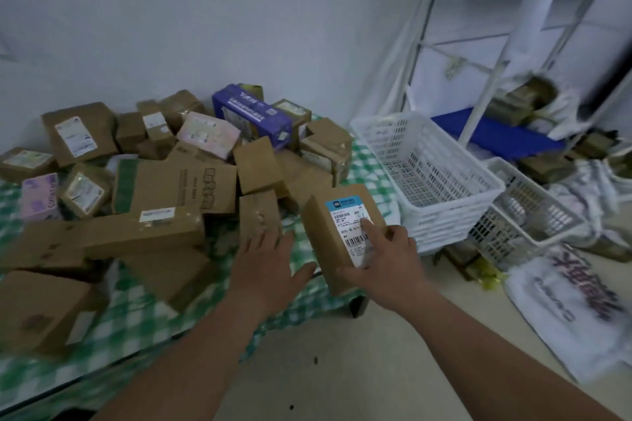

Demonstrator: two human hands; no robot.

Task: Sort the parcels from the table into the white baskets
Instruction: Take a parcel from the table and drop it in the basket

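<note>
A brown cardboard parcel with a white and blue shipping label is held at the table's right corner. My right hand grips it, thumb under its near end and index finger laid on the label. My left hand hovers just left of the parcel with fingers spread and holds nothing. Several more parcels lie piled on the green checked table. Two white baskets stand to the right: a nearer tall one on a stack, and a lower one beside it.
A purple box tops the pile at the back. A white metal rack with a blue tray and more parcels stands behind the baskets. A white printed bag lies on the floor at the right.
</note>
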